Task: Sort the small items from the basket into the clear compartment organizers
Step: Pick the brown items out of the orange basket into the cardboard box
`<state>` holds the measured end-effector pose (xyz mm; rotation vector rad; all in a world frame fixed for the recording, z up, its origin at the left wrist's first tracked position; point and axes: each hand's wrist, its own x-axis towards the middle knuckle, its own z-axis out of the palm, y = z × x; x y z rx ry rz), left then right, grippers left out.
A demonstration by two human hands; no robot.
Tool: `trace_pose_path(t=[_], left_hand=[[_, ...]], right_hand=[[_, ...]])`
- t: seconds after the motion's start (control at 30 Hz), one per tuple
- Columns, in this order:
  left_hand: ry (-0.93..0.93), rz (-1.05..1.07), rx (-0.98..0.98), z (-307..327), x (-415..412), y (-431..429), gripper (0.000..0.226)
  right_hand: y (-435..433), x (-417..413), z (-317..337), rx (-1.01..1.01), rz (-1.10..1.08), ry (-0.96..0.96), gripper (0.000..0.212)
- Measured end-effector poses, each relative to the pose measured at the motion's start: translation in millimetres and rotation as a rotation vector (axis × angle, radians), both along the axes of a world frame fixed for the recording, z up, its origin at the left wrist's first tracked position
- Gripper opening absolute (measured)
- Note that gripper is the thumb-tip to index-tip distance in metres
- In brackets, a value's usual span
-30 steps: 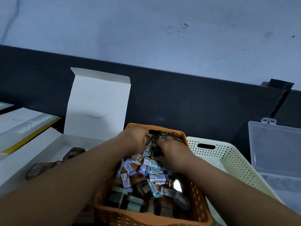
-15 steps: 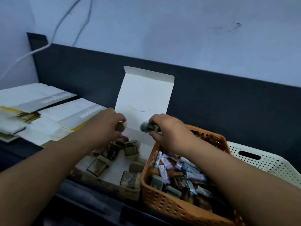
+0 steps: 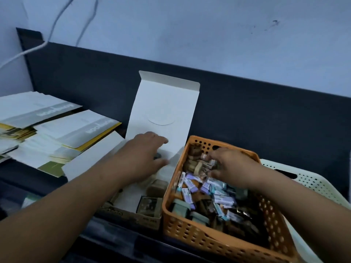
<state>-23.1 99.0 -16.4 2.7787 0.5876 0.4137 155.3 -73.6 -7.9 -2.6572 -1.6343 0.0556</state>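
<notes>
— While two bare forearms reach in from the bottom edge, what lies nearest the lens?

— An orange basket (image 3: 199, 242), perforated, on a dark counter (image 3: 28, 177). It is heaped with small items (image 3: 214, 198): purple-and-white ones toward the near side, brown ones toward the far end. Touching its left wall, a low white box (image 3: 127, 200) holds a few brown packets (image 3: 150, 205).

— And the hands?

— Right hand (image 3: 235, 168) is inside the basket at its far end, fingers curled down and pinching among the small items there; blur hides how many they hold. Left hand (image 3: 142, 158) is palm down over the white box, fingers stretched out and fairly wide. A small dark object (image 3: 157, 156) shows just under them; whether they touch it cannot be told.

— Behind them?

— The box's lid (image 3: 165, 107) stands upright in front of a dark panel (image 3: 266, 114). To the left lie stacks of white-and-yellow booklets (image 3: 76, 128); to the right, a white perforated basket (image 3: 311, 184) sits just beside the orange one. A pale wall (image 3: 209, 35) rises beyond, with a cable (image 3: 22, 53) trailing at upper left.
</notes>
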Motion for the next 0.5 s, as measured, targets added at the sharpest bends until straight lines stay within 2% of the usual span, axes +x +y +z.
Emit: trace_pose_path(t=[0.1, 0.23, 0.37, 0.5], left_hand=[[0.052, -0.107, -0.098, -0.1, 19.3, -21.3, 0.065], [0.217, -0.179, -0.173, -13.0, 34.9, -33.6, 0.078], [0.218, -0.166, -0.222, -21.1, 36.7, -28.7, 0.085], [0.211, -0.164, -0.246, -22.9, 37.5, -28.6, 0.084]], right_hand=[[-25.2, 7.9, -10.0, -0.099, -0.075, 0.084, 0.045], [-43.0, 8.8, -22.1, -0.124, -0.107, 0.126, 0.054], [-42.9, 8.7, -29.7, -0.147, -0.089, 0.074, 0.063], [-38.6, 8.3, -30.1, -0.216, -0.128, 0.028, 0.059]])
